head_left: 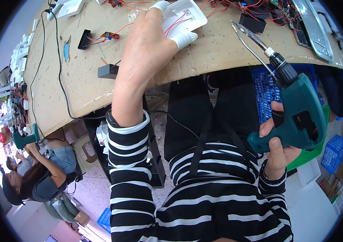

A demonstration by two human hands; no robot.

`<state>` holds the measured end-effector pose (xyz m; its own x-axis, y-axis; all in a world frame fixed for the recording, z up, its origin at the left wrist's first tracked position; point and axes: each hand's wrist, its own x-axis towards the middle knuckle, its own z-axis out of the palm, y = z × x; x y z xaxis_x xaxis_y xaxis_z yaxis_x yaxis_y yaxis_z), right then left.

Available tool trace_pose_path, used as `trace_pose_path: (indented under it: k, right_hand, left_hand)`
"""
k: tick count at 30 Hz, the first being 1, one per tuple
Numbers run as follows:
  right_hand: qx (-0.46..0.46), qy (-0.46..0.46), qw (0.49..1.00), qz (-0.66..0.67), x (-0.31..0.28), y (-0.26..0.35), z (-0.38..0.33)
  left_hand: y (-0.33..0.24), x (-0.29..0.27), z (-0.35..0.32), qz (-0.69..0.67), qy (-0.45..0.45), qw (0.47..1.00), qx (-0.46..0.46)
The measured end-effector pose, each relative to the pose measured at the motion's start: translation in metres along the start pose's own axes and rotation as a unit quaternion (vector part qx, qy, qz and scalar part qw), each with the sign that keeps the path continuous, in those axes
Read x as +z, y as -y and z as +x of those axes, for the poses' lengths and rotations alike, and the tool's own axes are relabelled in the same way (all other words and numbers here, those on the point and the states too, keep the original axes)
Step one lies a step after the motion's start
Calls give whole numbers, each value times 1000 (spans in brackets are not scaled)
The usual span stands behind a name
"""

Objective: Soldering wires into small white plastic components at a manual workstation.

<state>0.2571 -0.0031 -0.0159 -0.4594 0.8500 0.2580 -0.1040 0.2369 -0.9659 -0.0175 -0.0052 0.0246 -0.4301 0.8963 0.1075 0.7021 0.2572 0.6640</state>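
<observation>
My left hand (149, 44) grips a white plastic housing (193, 16) at the far side of the bench, with white finger cots on the thumb and a fingertip. Thin red wires (176, 25) run inside the housing. My right hand (278, 151) is wrapped around the handle of a green soldering gun (300, 107). Its metal tip and a thin curved tube beside it point up and left, over the bench's near edge and apart from the housing. Part of the left fingers is hidden behind the housing.
Black boxes (107, 71) and small circuit boards (110, 36) with red wires lie on the worn bench (86, 90). More wired boards sit at the far right. A black cable (60, 76) crosses the left side. Another person (50, 173) works at left; blue crates (266, 86) stand below.
</observation>
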Motion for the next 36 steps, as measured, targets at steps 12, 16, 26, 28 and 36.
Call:
trace_pose_path:
  k: [12,16,26,28,36]
  right_hand:
    - [-4,-5,1000,19,-2,-5,5]
    - [-20,-8,1000,20,-8,-4,4]
    - [-43,17,997,58,-6,-6,10]
    - [-50,23,996,66,-6,-6,12]
    - [-43,27,998,44,-2,-3,22]
  left_hand:
    - [-1,-3,-10,-151,-145,975,67]
    - [49,-64,-54,-322,-262,906,79]
    - [126,-125,-243,-207,-99,956,-181]
    - [137,-118,-260,-32,-32,947,-318]
    - [125,-141,-124,23,-200,973,-111]
